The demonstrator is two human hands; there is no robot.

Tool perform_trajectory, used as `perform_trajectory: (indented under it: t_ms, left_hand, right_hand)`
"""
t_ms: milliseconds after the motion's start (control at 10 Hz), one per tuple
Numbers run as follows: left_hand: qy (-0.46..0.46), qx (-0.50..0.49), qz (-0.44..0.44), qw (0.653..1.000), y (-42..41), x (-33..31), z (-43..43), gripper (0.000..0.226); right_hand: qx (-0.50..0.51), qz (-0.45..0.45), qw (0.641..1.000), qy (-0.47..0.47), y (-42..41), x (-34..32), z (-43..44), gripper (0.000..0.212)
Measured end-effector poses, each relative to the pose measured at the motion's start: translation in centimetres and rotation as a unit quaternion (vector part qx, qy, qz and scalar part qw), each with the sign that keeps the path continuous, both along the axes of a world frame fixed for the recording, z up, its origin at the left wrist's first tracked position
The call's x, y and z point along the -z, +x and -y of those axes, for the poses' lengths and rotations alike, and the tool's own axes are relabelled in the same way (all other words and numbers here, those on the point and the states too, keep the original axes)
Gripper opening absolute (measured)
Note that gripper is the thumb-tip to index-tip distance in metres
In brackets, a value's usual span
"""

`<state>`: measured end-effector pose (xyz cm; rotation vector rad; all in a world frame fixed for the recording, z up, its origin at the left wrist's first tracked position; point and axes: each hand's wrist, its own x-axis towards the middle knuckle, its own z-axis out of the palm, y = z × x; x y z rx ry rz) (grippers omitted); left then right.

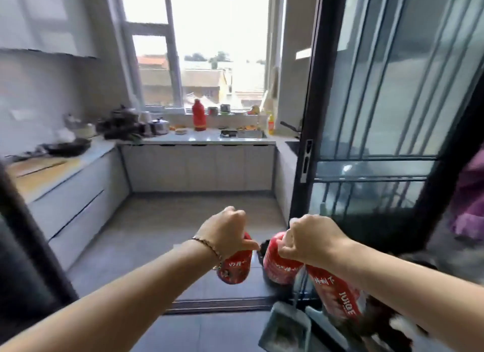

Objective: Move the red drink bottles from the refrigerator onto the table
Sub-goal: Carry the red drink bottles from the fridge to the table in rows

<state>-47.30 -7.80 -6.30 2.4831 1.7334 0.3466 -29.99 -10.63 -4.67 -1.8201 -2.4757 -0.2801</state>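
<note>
I am looking into a narrow kitchen with a grey tiled floor [162, 220], pale cabinets along the left and far walls, and a bright window [199, 45] at the far end. The far tabletop [204, 139] carries pots, a sink and a tall red bottle on the sill side [199, 115]; on the left tabletop sit a dark frying pan [68, 146] and a wooden cutting board [39, 168]. A dark-framed sliding glass door [372, 121] stands on the right, its track crossing the floor near me. Both my arms reach forward over that threshold. My left hand [225, 231] is closed around the neck of one red drink bottle [234, 269], which hangs below the fist, a thin bracelet [208, 246] at the wrist. My right hand [313, 237] is clenched on the necks of two more: a red drink bottle nearer the middle [279, 266], and another red drink bottle [337, 294] slanting down to the right, with white lettering on its label. All three are carried in the air, above the floor, well apart from any tabletop. A grey dustpan [284, 328] stands near the door's lower edge.
</note>
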Motion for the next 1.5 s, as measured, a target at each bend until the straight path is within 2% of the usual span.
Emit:
perform_trajectory:
  t_ms: [100,300,500,700,900,1200,1300,1500]
  left_hand:
    - [-0.011,-0.104,0.004,0.995,-12.4,1.9,3.8,0.054]
    - [-0.067,-0.296,0.019,0.952,-35.2,4.5,14.8,0.048]
    - [-0.089,-0.467,0.051,0.879,-51.7,6.6,26.5,0.045]
    - [-0.095,-0.591,0.076,0.797,-64.5,8.1,34.5,0.037]
    - [-0.067,-0.685,0.099,0.719,-76.6,9.9,39.8,0.03]
    - [-0.04,-0.76,0.135,0.635,-91.5,12.5,46.4,0.028]
    - [-0.044,-0.771,0.147,0.618,-96.5,13.9,48.8,0.036]
    - [-0.063,-0.764,0.16,0.622,-107.5,17.3,54.2,0.038]
  right_hand:
    - [-0.065,0.005,0.998,0.0,-11.5,1.4,-0.1,0.046]
    - [-0.198,-0.005,0.98,-0.031,-35.8,3.8,4.5,0.036]
    - [-0.422,0.06,0.902,-0.068,-55.7,5.4,10.4,0.024]
    - [-0.511,0.047,0.85,-0.114,-72.6,7.1,15.7,0.041]
    - [-0.568,0.062,0.802,-0.173,-89.7,8.7,20.3,0.041]
    - [-0.636,0.093,0.746,-0.174,-109.2,11.3,26.2,0.041]
    - [-0.642,0.119,0.74,-0.163,-115.1,13.0,28.5,0.043]
    - [-0.605,0.112,0.76,-0.209,-125.8,16.3,33.4,0.042]
